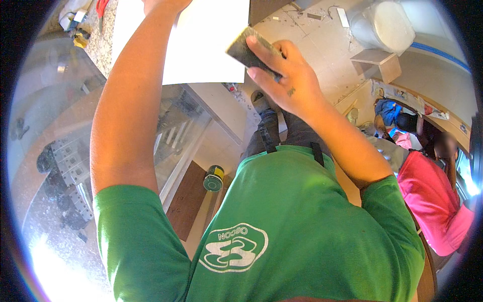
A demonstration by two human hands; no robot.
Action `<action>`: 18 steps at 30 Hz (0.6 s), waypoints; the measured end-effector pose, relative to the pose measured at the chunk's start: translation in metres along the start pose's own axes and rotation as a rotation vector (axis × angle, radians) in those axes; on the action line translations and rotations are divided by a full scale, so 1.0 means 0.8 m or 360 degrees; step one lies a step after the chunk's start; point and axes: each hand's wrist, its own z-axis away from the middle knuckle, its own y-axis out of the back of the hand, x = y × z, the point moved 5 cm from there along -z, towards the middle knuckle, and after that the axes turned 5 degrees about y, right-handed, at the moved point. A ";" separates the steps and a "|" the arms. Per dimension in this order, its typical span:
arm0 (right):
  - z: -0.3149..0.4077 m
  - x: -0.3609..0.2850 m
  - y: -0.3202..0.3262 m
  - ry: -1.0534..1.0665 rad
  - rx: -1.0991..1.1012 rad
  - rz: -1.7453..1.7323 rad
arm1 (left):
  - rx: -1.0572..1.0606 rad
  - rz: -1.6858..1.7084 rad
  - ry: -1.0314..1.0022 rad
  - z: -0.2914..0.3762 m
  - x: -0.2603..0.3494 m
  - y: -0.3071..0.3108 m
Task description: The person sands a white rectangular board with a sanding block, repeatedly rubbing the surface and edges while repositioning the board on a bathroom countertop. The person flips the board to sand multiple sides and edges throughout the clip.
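Observation:
My right hand (288,71) holds a dark rectangular block (251,51), possibly a sanding block, between thumb and fingers. It is raised by the right edge of a bright white flat panel (205,45); contact between block and panel cannot be told. At the top edge of the picture, my left hand (166,4) is over the panel's upper part. Most of its fingers are cut off, so its grip is hidden. Glare washes out the panel's surface. Left of the panel, a red-handled tool (101,9) lies on a speckled stone surface (107,49).
A glass surface (56,102) stretches along the left. Below the panel are a brown board (186,200) and a dark can (214,179). A whitish bucket (392,28), an L-shaped wooden piece (377,62) and debris lie upper right. A person in pink (426,200) and another person are at right.

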 end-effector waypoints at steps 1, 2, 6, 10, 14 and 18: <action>-0.003 -0.004 0.001 -0.0064 -0.0031 0.0082 | 0.0000 -0.0005 -0.0006 0.000 0.001 0.000; -0.002 -0.007 -0.002 -0.0161 -0.0243 0.0030 | 0.0001 -0.0009 -0.0008 -0.001 0.001 0.000; -0.010 -0.020 0.002 -0.0153 -0.0420 0.0195 | 0.0029 -0.0007 -0.0018 0.001 -0.001 -0.001; -0.022 -0.023 0.018 -0.0087 -0.0074 0.0206 | 0.0021 -0.0004 -0.0017 0.000 0.000 0.000; -0.015 -0.028 0.011 -0.0155 -0.0375 0.0262 | 0.0026 0.0012 -0.0013 0.001 0.000 0.002; -0.030 -0.036 0.020 -0.0059 -0.0244 0.0252 | 0.0062 0.0034 -0.0031 0.003 -0.001 0.001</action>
